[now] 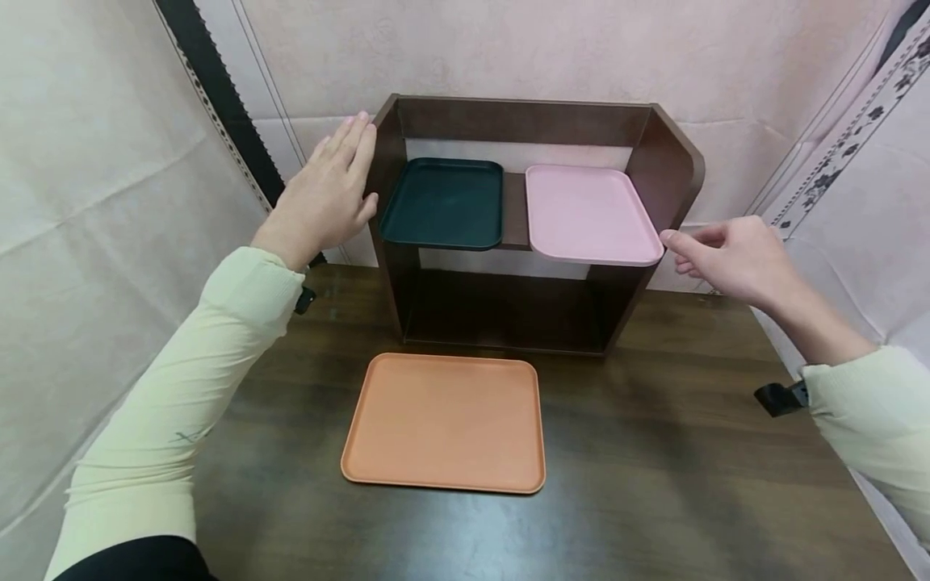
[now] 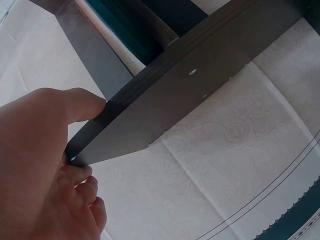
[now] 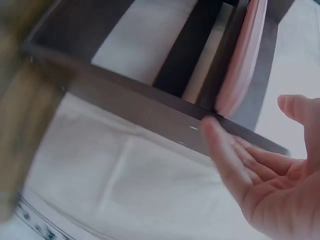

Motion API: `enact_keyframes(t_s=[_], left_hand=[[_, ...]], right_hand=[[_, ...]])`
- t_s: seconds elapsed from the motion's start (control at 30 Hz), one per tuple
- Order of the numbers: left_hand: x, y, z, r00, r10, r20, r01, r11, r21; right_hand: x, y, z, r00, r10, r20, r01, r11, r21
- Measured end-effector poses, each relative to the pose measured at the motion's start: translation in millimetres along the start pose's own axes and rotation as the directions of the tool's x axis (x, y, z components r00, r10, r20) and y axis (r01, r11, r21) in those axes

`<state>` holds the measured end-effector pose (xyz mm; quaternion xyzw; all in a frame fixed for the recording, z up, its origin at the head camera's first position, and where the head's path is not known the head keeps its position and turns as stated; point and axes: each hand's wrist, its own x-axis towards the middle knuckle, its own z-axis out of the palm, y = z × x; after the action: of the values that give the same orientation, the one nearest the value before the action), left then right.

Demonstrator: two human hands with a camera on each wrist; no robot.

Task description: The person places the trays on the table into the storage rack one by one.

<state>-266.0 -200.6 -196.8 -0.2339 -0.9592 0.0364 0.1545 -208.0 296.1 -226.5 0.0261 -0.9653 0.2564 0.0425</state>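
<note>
A dark brown wooden shelf (image 1: 526,123) stands upright, its upper board bearing a dark green tray (image 1: 443,202) on the left and a pink tray (image 1: 590,211) on the right. My left hand (image 1: 323,190) holds the shelf's left side panel, with the thumb on its front edge in the left wrist view. Close to the pink tray's front right corner is my right hand (image 1: 734,254). In the right wrist view its fingertip (image 3: 212,125) is by the panel's edge, and the thumb stands apart. An orange tray (image 1: 445,424) lies on the table before the shelf.
The dark wooden table (image 1: 639,484) carries the shelf near its back edge. Pale patterned cloth (image 1: 530,48) hangs behind, and more cloth borders the left and right sides. Beneath the two upper trays is the shelf's lower compartment (image 1: 501,311).
</note>
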Motion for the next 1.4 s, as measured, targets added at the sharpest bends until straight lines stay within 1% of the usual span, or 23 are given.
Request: enact_keyframes(t_s=[0.03,0.07,0.17,0.3,0.37,0.47,0.57,0.6,0.73,0.87,1.03,1.13,1.4], left_hand=[[-0.1,-0.1,0.3,1.0,0.0,0.001,0.0,1.0,0.001],[0.0,-0.4,0.2,1.0,0.002,0.0,-0.002,1.0,0.001],[0.8,-1.1,0.4,1.0,0.006,-0.001,-0.006,1.0,0.002],[1.2,-2.0,1.1,1.0,0.001,0.001,-0.001,1.0,0.005],[0.9,-2.0,2.1,1.0,-0.003,0.002,0.003,1.0,0.005],[0.5,-2.1,3.5,1.0,-0.005,0.002,0.005,1.0,0.008],[0.4,-2.4,4.8,1.0,-0.004,0.002,0.004,1.0,0.012],[0.6,-2.7,5.2,1.0,-0.005,0.003,0.005,1.0,0.014],[1.3,-2.1,7.0,1.0,-0.009,0.017,0.008,1.0,0.02],[2.0,-0.7,8.2,1.0,-0.014,0.024,0.013,1.0,0.024],[2.7,0.2,8.5,1.0,-0.017,0.021,0.016,1.0,0.019],[2.2,0.6,7.9,1.0,-0.015,0.013,0.014,1.0,0.019],[-0.9,0.1,2.1,1.0,-0.009,-0.003,0.009,1.0,0.029]], right_hand=[[-1.6,-2.4,-3.3,0.999,-0.019,-0.026,0.017,0.996,-0.091],[-2.8,-4.6,-6.3,0.998,-0.038,-0.042,0.031,0.989,-0.145],[-4.5,-10.0,-15.7,0.995,-0.08,-0.058,0.065,0.971,-0.229],[-0.9,-16.6,-26.3,0.985,-0.169,-0.044,0.146,0.932,-0.332],[2.0,-19.5,-31.3,0.976,-0.215,-0.018,0.195,0.914,-0.356],[8.4,-23.2,-36.6,0.953,-0.303,0.009,0.287,0.889,-0.357],[16.7,-25.1,-39.7,0.928,-0.371,0.026,0.354,0.86,-0.367],[19.9,-25.2,-40.1,0.923,-0.384,0.031,0.367,0.851,-0.376],[31.4,-21.3,-40.1,0.916,-0.397,0.062,0.385,0.823,-0.418],[40.3,-14.5,-36.4,0.919,-0.385,0.088,0.383,0.816,-0.432],[48.3,-9.4,-29.2,0.934,-0.34,0.108,0.351,0.826,-0.441],[52.5,-7.4,-25.7,0.937,-0.336,0.091,0.341,0.83,-0.441],[54.6,-8.3,-24.7,0.929,-0.368,0.041,0.35,0.837,-0.42]])
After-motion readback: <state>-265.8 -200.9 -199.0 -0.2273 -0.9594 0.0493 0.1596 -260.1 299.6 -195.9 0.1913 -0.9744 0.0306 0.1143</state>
